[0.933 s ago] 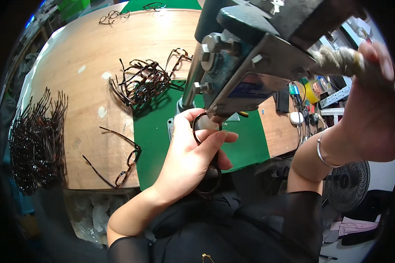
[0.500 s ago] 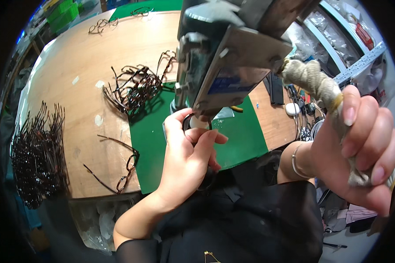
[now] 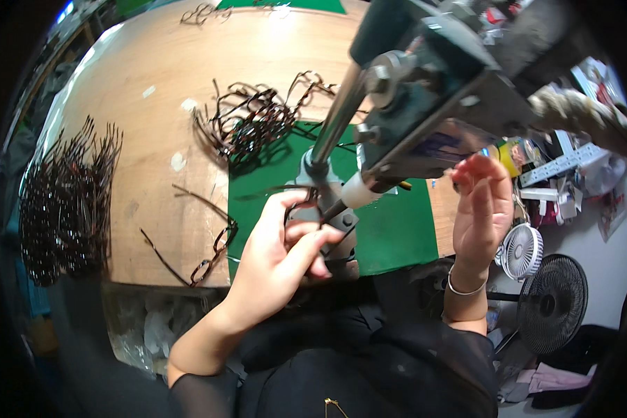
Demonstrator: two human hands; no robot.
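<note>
Left hand (image 3: 279, 261) curled, thumb and fingers pinching a dark eyeglass frame (image 3: 306, 209) against the small block at the foot of a bench press (image 3: 425, 90). Frame directly under the press's steel column, at the fingertips, its long axis running roughly left to right across the green mat (image 3: 390, 230), one thin temple trailing off toward the left. Right hand (image 3: 477, 209) raised beside the press body, fingers spread and loosely bent, gripping nothing, a bracelet at the wrist; wrapped lever handle (image 3: 582, 118) up and to the right of it, apart from the fingers. Left hand clearly the nearer to the frame, already on it. Farther out on the wooden table (image 3: 153, 90): a lone frame (image 3: 202, 251) near the front edge, a tangled heap of frames (image 3: 251, 125) behind the mat, a dense row of dark frames (image 3: 63, 202) at far left. Two fans (image 3: 547, 303) on the floor at right.
</note>
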